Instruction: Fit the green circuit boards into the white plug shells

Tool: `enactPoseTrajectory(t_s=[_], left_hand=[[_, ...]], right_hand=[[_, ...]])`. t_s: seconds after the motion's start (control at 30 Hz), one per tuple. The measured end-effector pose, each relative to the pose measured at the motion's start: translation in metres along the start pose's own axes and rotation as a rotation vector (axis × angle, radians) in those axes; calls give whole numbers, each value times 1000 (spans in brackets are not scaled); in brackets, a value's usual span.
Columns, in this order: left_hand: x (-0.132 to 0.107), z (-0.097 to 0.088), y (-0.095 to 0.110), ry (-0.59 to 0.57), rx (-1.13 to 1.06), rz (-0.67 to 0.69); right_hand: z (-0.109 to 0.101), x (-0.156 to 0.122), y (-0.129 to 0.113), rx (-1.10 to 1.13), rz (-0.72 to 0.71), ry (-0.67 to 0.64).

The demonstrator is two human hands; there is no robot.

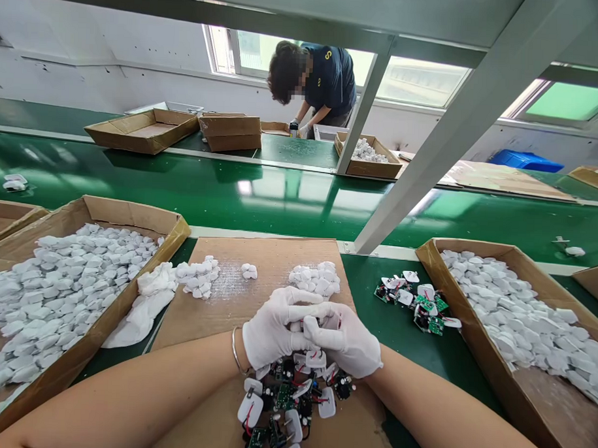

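My left hand [277,322] and my right hand [348,338], both in white gloves, meet over the cardboard sheet [273,250]. Their fingers are closed together around a small white plastic part [297,326], mostly hidden by the gloves. Just below them lies a heap of small circuit-board assemblies [286,397] with white plastic pieces, black parts and red wires. Beyond my fingers sits a cluster of white plastic pieces [317,278]. A second cluster of white pieces [199,277] is at the sheet's left, with a few white pieces [249,271] between.
Cardboard trays of white pieces stand at left [173,236] and right [428,254]. More circuit assemblies [421,300] lie by the right tray. A white cloth [144,307] rests near the left one. A slanted metal post [444,134] crosses ahead; a person [328,81] works beyond the green belt [207,188].
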State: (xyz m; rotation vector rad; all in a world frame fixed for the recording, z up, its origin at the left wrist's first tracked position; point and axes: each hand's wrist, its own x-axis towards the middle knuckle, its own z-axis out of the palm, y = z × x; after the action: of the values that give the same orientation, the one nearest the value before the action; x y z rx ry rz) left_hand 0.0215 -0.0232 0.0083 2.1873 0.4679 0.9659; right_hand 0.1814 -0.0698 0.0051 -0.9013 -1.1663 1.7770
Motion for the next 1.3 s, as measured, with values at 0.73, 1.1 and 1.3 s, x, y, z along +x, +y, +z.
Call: enactPoseTrajectory(t_s=[0.73, 1.1, 1.3], left_hand=[[2, -8, -5, 41, -100, 145], [-4, -8, -19, 36, -281, 9], [-10, -5, -18, 62, -221, -28]], right_hand=[[-10, 0, 10, 86, -9, 99], [-9, -2, 6, 127, -20, 23], [-6, -2, 1, 161, -6, 5]])
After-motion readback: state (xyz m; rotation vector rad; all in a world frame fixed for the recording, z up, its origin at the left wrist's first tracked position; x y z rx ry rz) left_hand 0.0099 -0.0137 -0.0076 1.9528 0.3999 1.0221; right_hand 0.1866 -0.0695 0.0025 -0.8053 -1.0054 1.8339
